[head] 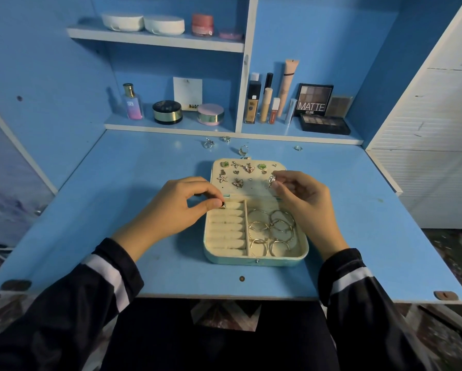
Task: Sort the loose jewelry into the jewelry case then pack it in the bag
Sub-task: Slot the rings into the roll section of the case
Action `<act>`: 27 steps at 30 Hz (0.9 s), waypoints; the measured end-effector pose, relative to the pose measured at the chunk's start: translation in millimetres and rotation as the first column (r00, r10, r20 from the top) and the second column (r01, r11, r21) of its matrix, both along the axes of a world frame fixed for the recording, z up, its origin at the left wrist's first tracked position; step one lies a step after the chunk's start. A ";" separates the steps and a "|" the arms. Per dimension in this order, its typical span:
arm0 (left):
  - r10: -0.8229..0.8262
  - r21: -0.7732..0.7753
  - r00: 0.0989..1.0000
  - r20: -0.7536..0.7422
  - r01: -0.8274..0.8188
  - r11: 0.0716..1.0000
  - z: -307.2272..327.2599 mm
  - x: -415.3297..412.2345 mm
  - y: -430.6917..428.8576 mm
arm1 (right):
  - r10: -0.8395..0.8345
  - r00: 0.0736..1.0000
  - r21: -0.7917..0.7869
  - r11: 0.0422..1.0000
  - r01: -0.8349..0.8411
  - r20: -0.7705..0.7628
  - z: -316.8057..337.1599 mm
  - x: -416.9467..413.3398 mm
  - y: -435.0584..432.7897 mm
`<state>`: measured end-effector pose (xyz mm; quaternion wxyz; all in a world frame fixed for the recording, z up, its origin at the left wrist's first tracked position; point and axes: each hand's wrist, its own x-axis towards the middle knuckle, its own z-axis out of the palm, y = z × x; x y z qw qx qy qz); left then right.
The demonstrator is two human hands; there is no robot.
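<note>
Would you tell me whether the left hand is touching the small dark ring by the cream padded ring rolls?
Touching. The head view shows the left hand pinching the small dark ring between thumb and forefinger at the cream padded ring rolls.

A perfume bottle (133,103), a black compact (167,112), a pink compact (210,114) and an eyeshadow palette (314,99) (lettered MATTE) stood on the lower shelf (171,127); two white round cases (122,21) and a pink jar (202,24) sat on the upper shelf (155,40).

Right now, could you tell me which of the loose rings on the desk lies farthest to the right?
The small pale ring, lying alone toward the right; the other three rings cluster further left, beyond the jewelry case lid.
</note>
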<state>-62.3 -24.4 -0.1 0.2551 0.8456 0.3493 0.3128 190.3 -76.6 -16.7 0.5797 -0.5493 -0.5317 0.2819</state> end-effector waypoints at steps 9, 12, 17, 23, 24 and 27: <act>0.016 -0.039 1.000 0.027 -0.015 0.999 -1.9 -2.0 3.1 | 0.006 1.000 0.002 1.000 -0.007 0.014 2.8 -1.8 -0.9; 0.027 -0.038 0.999 0.041 -0.025 0.999 -3.7 -1.2 3.7 | 0.005 1.000 0.001 1.000 -0.005 0.007 2.6 -1.9 -1.0; 0.048 -0.010 0.998 0.034 -0.047 0.999 -7.1 -1.2 4.5 | 0.001 1.000 -0.004 1.000 -0.001 0.011 3.2 -1.8 -1.7; 0.064 -0.090 0.997 0.036 -0.060 0.994 -6.0 0.5 4.7 | 0.019 0.999 -0.010 1.000 -0.019 0.029 4.3 -2.1 -1.2; 0.066 -0.094 0.997 0.038 -0.062 0.994 -6.5 0.8 3.9 | 0.023 0.999 -0.014 1.000 -0.023 0.032 5.2 -2.3 -0.7; 0.060 -0.097 0.995 0.081 -0.052 0.994 -11.9 -1.0 0.2 | 0.048 0.998 -0.022 0.999 -0.047 0.034 9.0 -3.0 -0.4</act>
